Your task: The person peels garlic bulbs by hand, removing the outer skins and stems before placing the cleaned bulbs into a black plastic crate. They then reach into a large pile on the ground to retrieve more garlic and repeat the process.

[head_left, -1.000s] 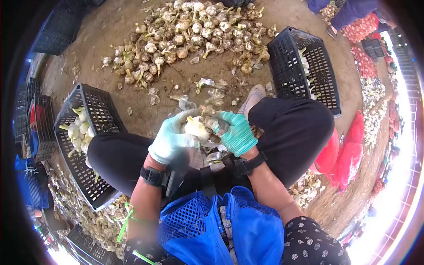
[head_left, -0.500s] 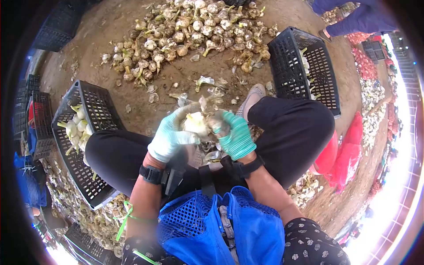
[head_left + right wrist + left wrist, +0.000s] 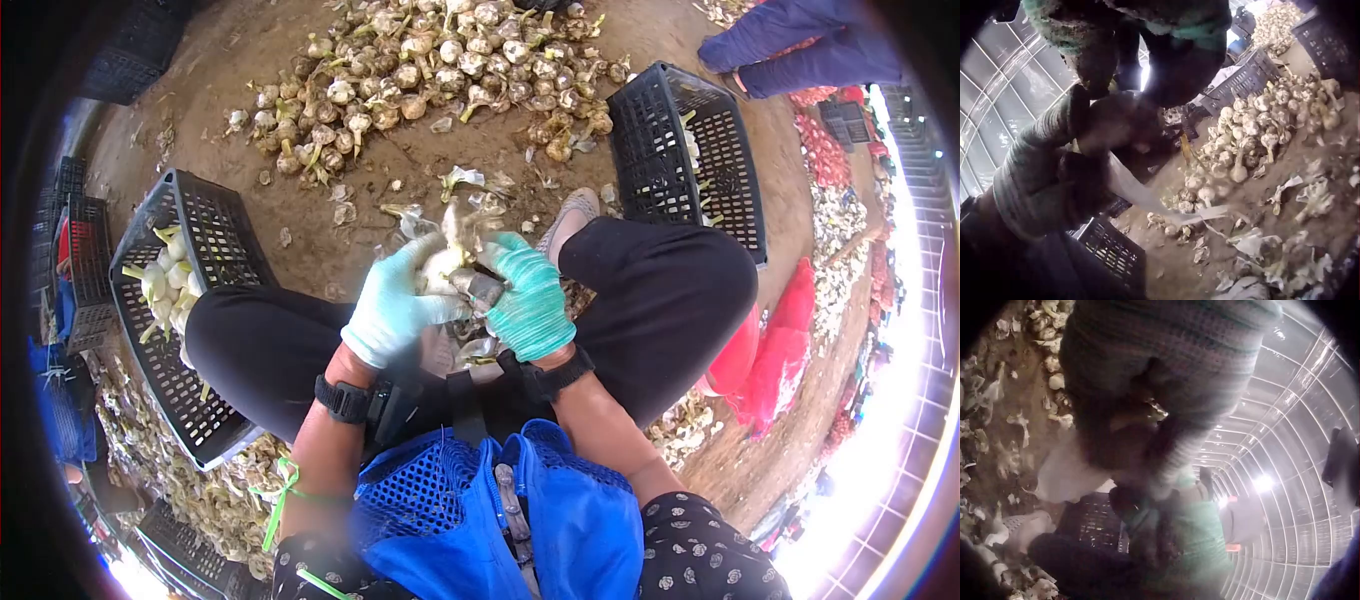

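In the head view my left hand point(image 3: 397, 303), in a pale knit glove, grips a white garlic bulb point(image 3: 443, 268) between thumb and fingers. My right hand point(image 3: 532, 300), in a greener glove, meets the bulb from the other side, thumb and fingers curled at its skin. The right thumb looks dark grey at its tip. Loose outer skin point(image 3: 463, 228) stands up blurred above the bulb. A pale strip of skin point(image 3: 1135, 190) hangs below the hands in the right wrist view. Gloved fingers point(image 3: 1166, 369) hide most of the bulb in the left wrist view.
A heap of untrimmed garlic point(image 3: 430, 75) lies ahead on the dirt floor. Black crates with cleaned bulbs stand left point(image 3: 225, 235) and right point(image 3: 650, 140). Peelings point(image 3: 465, 180) litter the ground between the feet. A person's legs point(image 3: 810, 55) show at the upper right.
The bulb has turned in my hands, and its skin has lifted upward into a blur. Both hands stay close together. The person at the upper right has stepped further into view.
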`<state>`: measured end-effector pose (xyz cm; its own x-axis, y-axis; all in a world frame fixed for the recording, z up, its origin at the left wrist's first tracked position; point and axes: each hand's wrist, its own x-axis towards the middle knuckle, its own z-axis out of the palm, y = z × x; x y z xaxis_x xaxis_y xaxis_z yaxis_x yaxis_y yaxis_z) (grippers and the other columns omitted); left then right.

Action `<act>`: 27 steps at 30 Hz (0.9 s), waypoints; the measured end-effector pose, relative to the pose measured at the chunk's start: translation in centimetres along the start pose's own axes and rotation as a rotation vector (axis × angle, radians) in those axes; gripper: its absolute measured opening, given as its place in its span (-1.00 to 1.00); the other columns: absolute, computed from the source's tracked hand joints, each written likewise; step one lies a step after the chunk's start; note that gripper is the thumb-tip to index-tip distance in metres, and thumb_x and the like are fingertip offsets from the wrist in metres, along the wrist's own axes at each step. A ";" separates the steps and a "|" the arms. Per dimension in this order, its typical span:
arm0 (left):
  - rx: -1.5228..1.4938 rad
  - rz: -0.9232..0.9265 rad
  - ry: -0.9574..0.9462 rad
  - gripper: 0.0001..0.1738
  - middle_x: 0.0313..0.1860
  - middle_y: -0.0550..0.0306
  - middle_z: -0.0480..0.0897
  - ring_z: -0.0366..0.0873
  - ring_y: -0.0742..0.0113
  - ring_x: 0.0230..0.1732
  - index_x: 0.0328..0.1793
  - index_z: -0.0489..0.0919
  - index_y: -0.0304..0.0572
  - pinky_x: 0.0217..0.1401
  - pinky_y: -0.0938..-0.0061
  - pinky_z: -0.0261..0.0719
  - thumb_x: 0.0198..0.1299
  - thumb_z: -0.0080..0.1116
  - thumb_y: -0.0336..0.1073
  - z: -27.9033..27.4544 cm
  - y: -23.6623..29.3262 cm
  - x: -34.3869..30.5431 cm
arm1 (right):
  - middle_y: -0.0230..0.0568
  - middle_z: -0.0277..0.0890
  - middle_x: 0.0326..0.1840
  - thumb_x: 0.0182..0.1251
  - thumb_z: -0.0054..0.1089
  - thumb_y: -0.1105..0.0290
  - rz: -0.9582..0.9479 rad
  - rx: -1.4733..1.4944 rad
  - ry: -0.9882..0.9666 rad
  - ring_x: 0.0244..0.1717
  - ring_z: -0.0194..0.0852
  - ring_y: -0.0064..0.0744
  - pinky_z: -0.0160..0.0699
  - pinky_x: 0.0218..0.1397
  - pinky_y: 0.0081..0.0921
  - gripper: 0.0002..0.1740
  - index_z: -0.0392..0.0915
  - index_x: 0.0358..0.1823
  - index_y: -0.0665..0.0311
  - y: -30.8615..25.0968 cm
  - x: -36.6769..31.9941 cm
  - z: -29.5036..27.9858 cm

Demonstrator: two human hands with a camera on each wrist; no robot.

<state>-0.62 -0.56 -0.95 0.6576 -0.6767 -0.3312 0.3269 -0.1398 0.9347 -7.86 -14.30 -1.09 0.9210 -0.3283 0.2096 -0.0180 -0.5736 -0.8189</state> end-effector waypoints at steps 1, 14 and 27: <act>0.046 0.022 0.005 -0.28 -0.13 0.08 0.47 0.41 0.47 -0.16 0.11 0.22 -0.49 -0.12 0.62 0.40 -0.28 0.24 -0.52 0.0 0.0 0.0 | -0.15 0.43 -0.37 -0.14 0.22 0.53 -0.028 -0.014 -0.033 -0.44 0.42 -0.39 0.42 -0.37 -0.56 -0.68 0.43 -0.28 0.49 0.1 0.0 0.2; -0.402 -0.085 -0.090 -0.10 -0.07 0.14 0.42 0.40 0.40 -0.10 0.15 0.20 -0.37 0.00 0.55 0.36 -0.46 0.38 -0.43 -0.7 -0.1 0.2 | -0.44 0.40 -0.47 0.12 -0.04 0.46 0.816 0.840 0.264 -0.51 0.29 -0.68 0.28 -0.47 -0.73 -0.80 0.42 -0.31 0.50 1.2 -0.7 0.7; 0.031 -0.006 -0.072 -0.37 -0.18 0.18 0.48 0.39 0.49 -0.18 0.06 0.31 -0.38 -0.09 0.58 0.37 -0.30 0.19 -0.56 -0.2 -0.2 0.1 | -0.05 0.44 -0.26 -0.18 0.10 0.64 0.187 0.265 0.018 -0.23 0.41 -0.27 0.39 -0.17 -0.52 -0.68 0.45 -0.25 0.45 -0.4 0.0 -0.1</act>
<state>-0.45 -0.46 -1.23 0.6044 -0.7260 -0.3281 0.3093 -0.1657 0.9364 -7.92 -14.09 -0.72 0.9042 -0.4241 0.0504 -0.0817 -0.2875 -0.9543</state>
